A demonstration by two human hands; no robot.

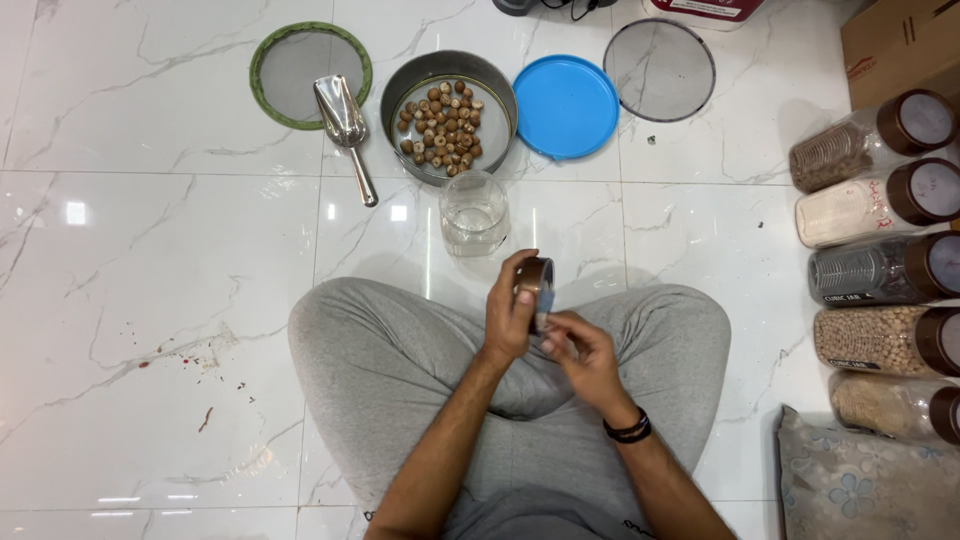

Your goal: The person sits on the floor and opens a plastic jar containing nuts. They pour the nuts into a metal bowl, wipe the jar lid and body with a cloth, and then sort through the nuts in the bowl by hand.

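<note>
I sit cross-legged on a white marble floor. My left hand (508, 318) grips a round brown jar lid (536, 278) held on edge above my lap. My right hand (578, 348) touches the lid's lower side with its fingertips pinched on something small and pale that I cannot make out. Just beyond my hands stands an empty clear plastic jar (474, 213), open at the top. Behind it a round metal sieve (401, 88) holds several brown nuts (442, 121).
A metal scoop (344, 122) lies left of the sieve, overlapping a green-rimmed mesh disc (289, 67). A blue lid (567, 105) and a bare mesh disc (660, 68) lie to the right. Several brown-lidded jars (880, 205) lie along the right, above a patterned cushion (860, 480).
</note>
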